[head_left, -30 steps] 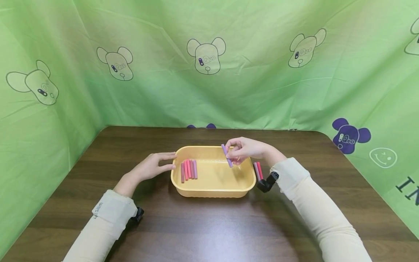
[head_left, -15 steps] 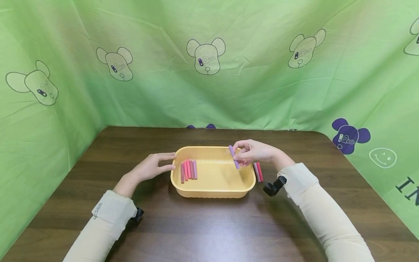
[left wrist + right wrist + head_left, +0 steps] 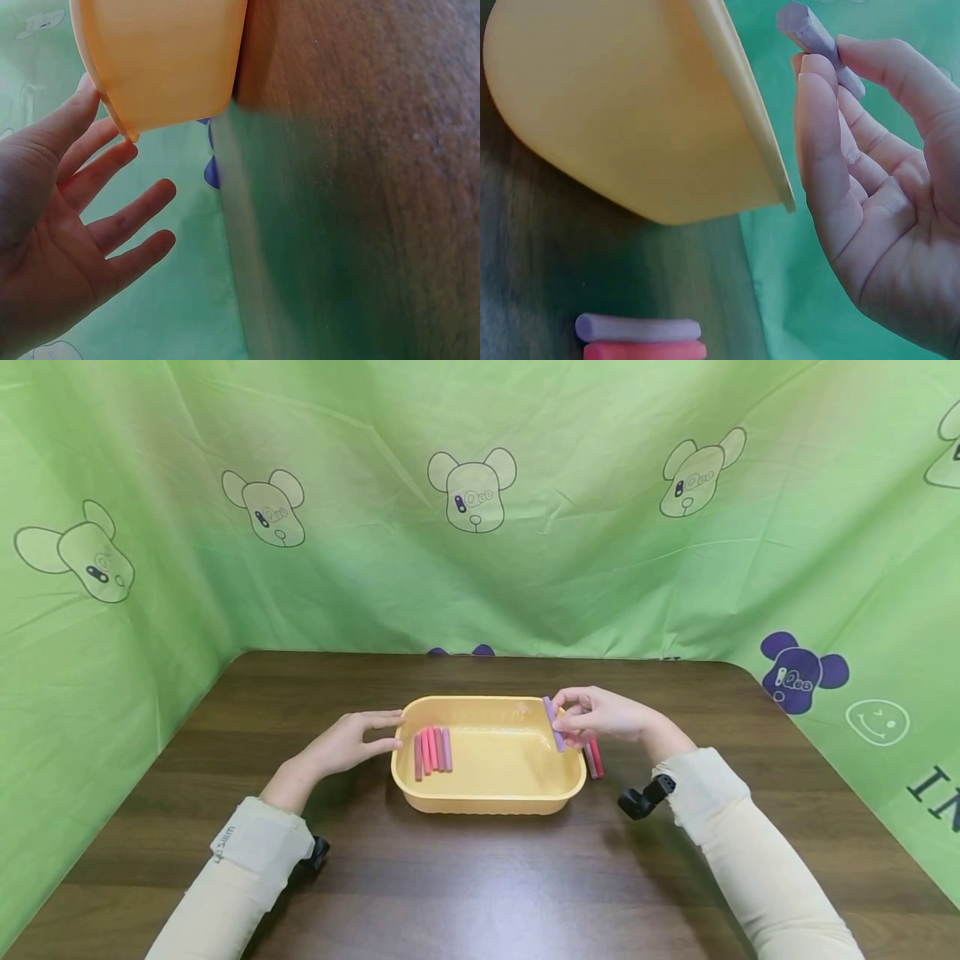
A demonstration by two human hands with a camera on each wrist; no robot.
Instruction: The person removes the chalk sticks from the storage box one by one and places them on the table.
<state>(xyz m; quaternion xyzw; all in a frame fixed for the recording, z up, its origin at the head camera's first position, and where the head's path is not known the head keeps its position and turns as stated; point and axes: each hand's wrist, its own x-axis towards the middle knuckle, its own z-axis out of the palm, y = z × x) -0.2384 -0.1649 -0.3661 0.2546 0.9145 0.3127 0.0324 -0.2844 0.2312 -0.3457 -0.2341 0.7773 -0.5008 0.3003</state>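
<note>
My right hand (image 3: 600,714) pinches a purple chalk stick (image 3: 554,724) between thumb and fingertips, over the right end of a yellow plastic basin (image 3: 487,806). In the right wrist view the purple chalk stick (image 3: 817,41) shows a flat, many-sided end. Fingers spread and fairly straight, my left hand (image 3: 347,743) touches the basin's left rim. Its thumb and fingertips meet the rim (image 3: 112,112) in the left wrist view, while the lower fingers stay off it. Several pink, red and purple chalk sticks (image 3: 432,749) lie side by side inside the basin's left end.
On the table (image 3: 465,877) just right of the basin lie a purple chalk stick (image 3: 637,328) and a red one (image 3: 645,350), partly hidden by the right hand in the head view. A green printed curtain (image 3: 480,585) hangs behind the table.
My right hand has moved to the right and slightly toward me, carrying the purple chalk stick toward the basin's right rim. The left hand and the basin have stayed put.
</note>
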